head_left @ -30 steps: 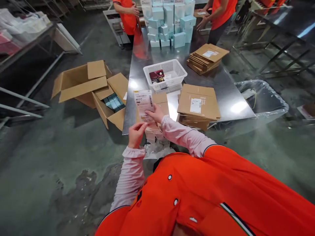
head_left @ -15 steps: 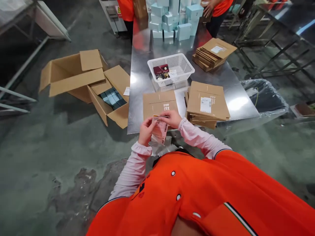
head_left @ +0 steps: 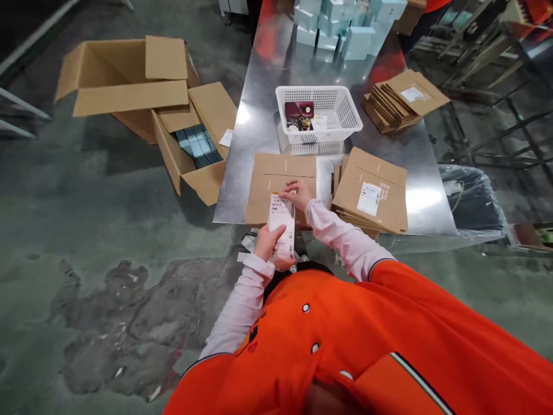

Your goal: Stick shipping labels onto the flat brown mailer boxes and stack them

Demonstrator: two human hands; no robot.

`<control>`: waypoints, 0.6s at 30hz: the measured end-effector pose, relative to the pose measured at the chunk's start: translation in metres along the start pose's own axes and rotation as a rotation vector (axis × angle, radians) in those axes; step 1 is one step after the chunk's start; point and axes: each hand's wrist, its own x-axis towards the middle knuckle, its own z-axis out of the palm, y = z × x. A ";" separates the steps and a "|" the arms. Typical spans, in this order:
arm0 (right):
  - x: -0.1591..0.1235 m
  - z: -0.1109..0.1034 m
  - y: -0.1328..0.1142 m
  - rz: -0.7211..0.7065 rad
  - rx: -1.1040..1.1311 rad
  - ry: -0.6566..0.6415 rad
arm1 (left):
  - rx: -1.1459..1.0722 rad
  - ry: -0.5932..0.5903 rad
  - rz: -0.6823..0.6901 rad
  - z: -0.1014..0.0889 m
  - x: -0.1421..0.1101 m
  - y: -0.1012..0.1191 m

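Note:
My left hand (head_left: 268, 244) is closed on the lower part of a white strip of printed labels (head_left: 281, 225), held just in front of my chest at the near edge of the steel table (head_left: 254, 127). My right hand (head_left: 298, 195) pinches the strip's top end, above a flattened cardboard box (head_left: 276, 176) that lies on the table. A stack of flat cardboard boxes (head_left: 372, 193) with a white label on top sits just right of my right forearm.
A white plastic basket (head_left: 341, 112) with a dark red item stands behind the flat box. Another stack of flat boxes (head_left: 404, 98) lies at the right rear, pale blue boxes (head_left: 345, 26) at the far end. Open cartons (head_left: 129, 86) stand on the floor left; a bag-lined bin (head_left: 470, 202) sits right.
The label strip came down from raised above the table to chest height. My view tilted further down and closer to the table, and both hands kept hold of the strip.

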 end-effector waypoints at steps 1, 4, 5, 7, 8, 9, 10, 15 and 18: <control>0.017 0.006 0.005 0.027 -0.056 0.002 | -0.027 0.020 -0.042 -0.006 0.003 -0.009; 0.058 0.020 0.017 0.068 -0.281 0.024 | -0.059 0.066 -0.151 -0.024 -0.007 -0.042; 0.067 0.023 0.020 0.064 -0.362 0.040 | -0.044 0.075 -0.183 -0.032 -0.016 -0.053; 0.075 0.030 0.025 -0.031 -0.512 0.031 | 0.014 0.083 -0.242 -0.047 -0.042 -0.072; 0.073 0.033 0.027 -0.120 -0.573 -0.016 | 0.045 0.081 -0.270 -0.055 -0.055 -0.077; 0.065 0.037 0.029 -0.218 -0.621 -0.087 | 0.069 0.077 -0.292 -0.062 -0.067 -0.078; 0.053 0.040 0.030 -0.313 -0.655 -0.177 | 0.079 0.078 -0.303 -0.069 -0.075 -0.074; -0.057 0.035 0.044 -0.646 -0.470 -0.663 | 0.092 0.226 0.033 -0.074 -0.039 0.002; -0.094 0.010 0.052 -0.426 -0.348 -0.472 | 0.151 0.226 0.201 -0.055 0.025 0.051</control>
